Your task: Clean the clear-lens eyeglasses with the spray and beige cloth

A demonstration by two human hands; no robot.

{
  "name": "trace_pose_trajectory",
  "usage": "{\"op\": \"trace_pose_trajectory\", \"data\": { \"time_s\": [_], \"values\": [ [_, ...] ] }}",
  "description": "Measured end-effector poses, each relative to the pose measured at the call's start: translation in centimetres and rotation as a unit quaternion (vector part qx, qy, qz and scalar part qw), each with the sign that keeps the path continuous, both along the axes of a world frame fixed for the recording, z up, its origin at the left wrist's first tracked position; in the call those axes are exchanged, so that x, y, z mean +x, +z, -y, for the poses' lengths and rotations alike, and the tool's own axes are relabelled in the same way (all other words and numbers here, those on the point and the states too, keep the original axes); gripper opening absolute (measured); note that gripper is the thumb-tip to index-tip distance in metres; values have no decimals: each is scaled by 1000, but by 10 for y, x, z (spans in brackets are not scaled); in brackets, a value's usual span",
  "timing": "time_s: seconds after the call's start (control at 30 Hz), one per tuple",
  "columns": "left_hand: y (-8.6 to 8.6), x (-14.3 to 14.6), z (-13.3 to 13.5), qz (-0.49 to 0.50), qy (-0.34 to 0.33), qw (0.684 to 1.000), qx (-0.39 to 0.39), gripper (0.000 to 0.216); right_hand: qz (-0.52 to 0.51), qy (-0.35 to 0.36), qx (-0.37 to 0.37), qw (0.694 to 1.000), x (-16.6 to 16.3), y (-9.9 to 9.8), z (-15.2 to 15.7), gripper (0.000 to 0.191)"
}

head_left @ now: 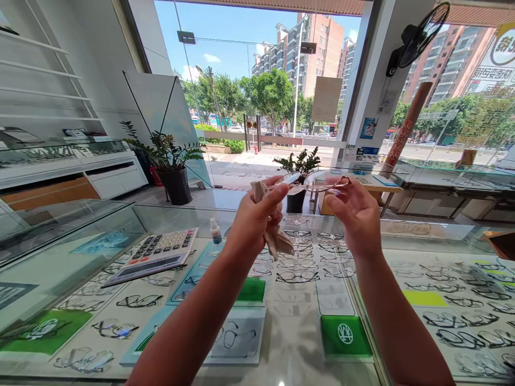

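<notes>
both hands up over the desk point(293, 343), which is a glass-topped display case. pair of glasses point(322, 188) held in the air between them, lenses roughly level, clear of the glass top. left hand point(261, 212) closed around a beige cloth point(282, 241) and one end of the glasses, thumb on top; cloth bunched in the fingers, a loose corner hanging below. right hand point(358, 212) pinching the other end of the frame, grip narrow, other fingers curled; exact contact points partly hidden.

on the desk: big calculator point(155, 253) lying at an angle left of the left forearm, small spray bottle point(216, 231) upright just beyond it, to the right. rows of eyeglass frames point(298, 276) inside the case, under the glass, between the forearms and off to both sides. green card point(346, 335) with a white round logo near the right forearm, bright yellow strip point(425, 298) right of that arm.

behind: potted plant point(175, 185) at left on the floor, second plant point(295, 201) straight ahead, partly behind the hands. wall fan point(420, 40) upper right. past the glass front: trees point(273, 94), tall buildings point(317, 48), street in sun.
</notes>
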State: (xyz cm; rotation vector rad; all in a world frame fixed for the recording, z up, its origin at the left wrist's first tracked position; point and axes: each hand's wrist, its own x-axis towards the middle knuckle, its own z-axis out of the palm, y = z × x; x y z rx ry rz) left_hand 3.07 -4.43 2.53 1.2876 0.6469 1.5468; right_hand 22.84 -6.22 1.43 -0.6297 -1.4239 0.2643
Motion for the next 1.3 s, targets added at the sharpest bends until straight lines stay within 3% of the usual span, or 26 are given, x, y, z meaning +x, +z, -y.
{"op": "trace_pose_trajectory", "data": {
  "time_s": [0.13, 0.27, 0.4, 0.53, 0.6, 0.67, 0.77, 0.83, 0.87, 0.97, 1.03, 1.13, 1.23, 1.3],
  "values": [
    [1, 4, 2, -4, -156, 984, -90, 48, 73, -54, 81, 993, -5, 1, 4, 14],
    [-2, 7, -2, 9, -266, 951, -155, 43, 94, -42, 119, 988, -7, 2, 7, 15],
    [-3, 6, -8, -14, -330, 928, -172, 44, 94, -44, 136, 985, -7, 1, 5, 13],
    [-6, 7, -8, -44, -348, 919, -179, 46, 93, -59, 146, 983, -9, 0, 6, 7],
    [-7, 7, -9, -64, -331, 925, -177, 47, 94, -66, 146, 983, -9, 0, 6, 4],
    [-7, 3, -13, -97, -275, 944, -156, 47, 85, -81, 140, 983, -9, -1, 4, 2],
    [-2, -16, -27, -115, -81, 988, -68, 44, 65, -93, 128, 985, -6, -2, 1, 3],
    [4, -37, -39, -86, 74, 994, -1, 42, 66, -93, 121, 986, -3, -2, -2, 5],
    [8, -47, -45, -82, 123, 989, 13, 42, 70, -97, 115, 986, -2, -2, -3, 4],
    [16, -75, -52, -119, 188, 974, 28, 41, 99, -116, 85, 985, 2, -2, -8, 1],
    [20, -87, -45, -190, 239, 949, 83, 37, 136, -112, 65, 982, 3, -5, -15, 3],
    [24, -95, -17, -349, 298, 869, 184, 30, 222, -97, 34, 970, 6, -17, -35, 6],
    [32, -99, 18, -503, 227, 800, 233, 31, 317, -124, -8, 940, 8, -43, -65, 8],
    [38, -103, 36, -585, 166, 768, 201, 38, 373, -145, -41, 915, 8, -63, -87, 8]
  ]
}}
